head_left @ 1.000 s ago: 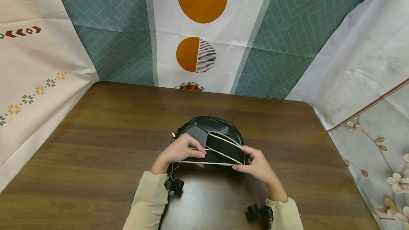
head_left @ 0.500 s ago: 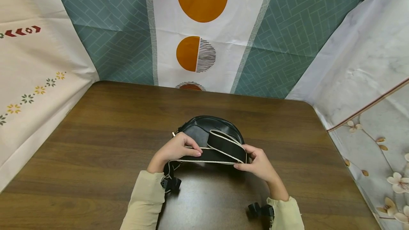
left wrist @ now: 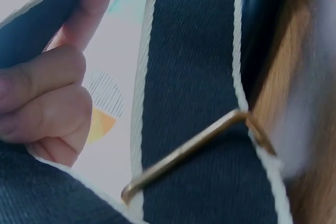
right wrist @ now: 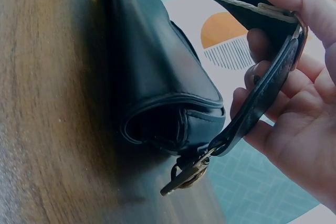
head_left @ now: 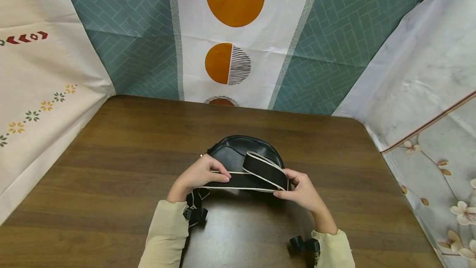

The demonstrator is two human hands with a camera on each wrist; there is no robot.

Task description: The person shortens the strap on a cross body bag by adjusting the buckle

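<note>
A black half-round shoulder bag (head_left: 228,158) sits on the table, its wide black strap (head_left: 245,181) with cream edges in front of it. My left hand (head_left: 201,173) pinches the strap between thumb and finger. At the strap's other end, my right hand (head_left: 300,190) holds the place where it doubles back in a loop over the bag. A gold metal bar (left wrist: 184,153) crosses the strap in the left wrist view. From the right hand's fingers, a black leather tab (right wrist: 260,98) runs down to a gold clasp (right wrist: 191,174) beside the bag's end.
The brown wooden table (head_left: 122,156) extends around the bag. Patterned cloth hangings (head_left: 141,53) rise behind it and at both sides. A small black wrist camera (head_left: 195,215) sits by the left sleeve, another (head_left: 303,245) by the right.
My left hand has slid leftward along the strap, so more strap shows between the hands. My right hand has shifted very slightly right, still holding the fold. The bag stays in place.
</note>
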